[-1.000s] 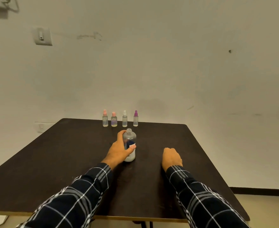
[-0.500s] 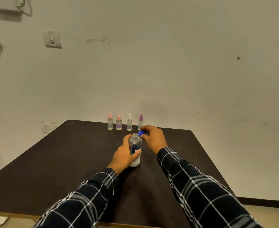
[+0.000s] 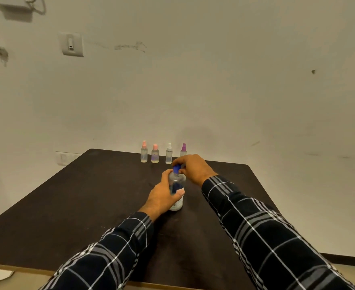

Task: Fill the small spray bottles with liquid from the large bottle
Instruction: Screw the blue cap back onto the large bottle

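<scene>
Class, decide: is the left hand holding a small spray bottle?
No, the left hand grips the large bottle; the small spray bottles stand in a row behind it.

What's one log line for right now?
left hand: grips large bottle | right hand: holds blue cap at its mouth | spray bottles: four, standing behind

— How is the big bottle (image 3: 177,181) looking?
— It's looking like clear, glossy plastic, and its blue cap (image 3: 176,169) like plastic too. The small bottles (image 3: 144,155) are showing clear as well.
— And the table (image 3: 88,195)?
— It's looking dark, matt and faintly grainy. The sleeves (image 3: 266,237) are showing soft checked cloth.
</scene>
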